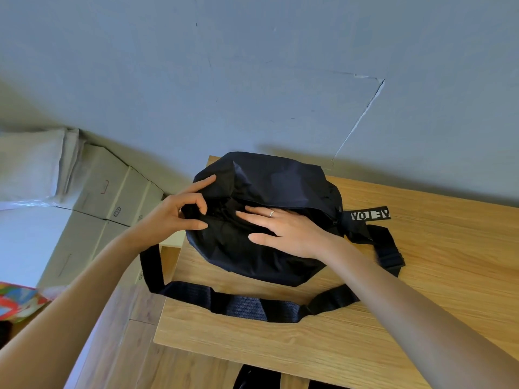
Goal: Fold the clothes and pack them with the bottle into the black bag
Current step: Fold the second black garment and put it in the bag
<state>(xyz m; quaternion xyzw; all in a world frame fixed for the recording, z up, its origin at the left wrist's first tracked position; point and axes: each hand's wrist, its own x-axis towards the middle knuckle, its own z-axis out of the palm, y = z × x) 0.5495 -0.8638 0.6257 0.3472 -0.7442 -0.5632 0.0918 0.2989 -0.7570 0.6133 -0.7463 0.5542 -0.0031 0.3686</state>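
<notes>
The black bag (280, 178) lies bulging on the wooden table (421, 262), pushed against the grey wall. Its wide black strap (241, 304) loops across the table in front of it. My left hand (179, 211) pinches the bag's left end near the opening between thumb and curled fingers. My right hand (286, 231) lies flat with straight fingers on the middle of the bag, pressing the fabric down. No clothes or bottle are visible; the bag's inside is hidden.
A strap tag with white letters (370, 214) sticks out at the bag's right end. Cardboard boxes (112, 192) stand on the floor to the left. A colourful bag (19, 301) lies at the left edge. The table's left edge runs beside my left forearm.
</notes>
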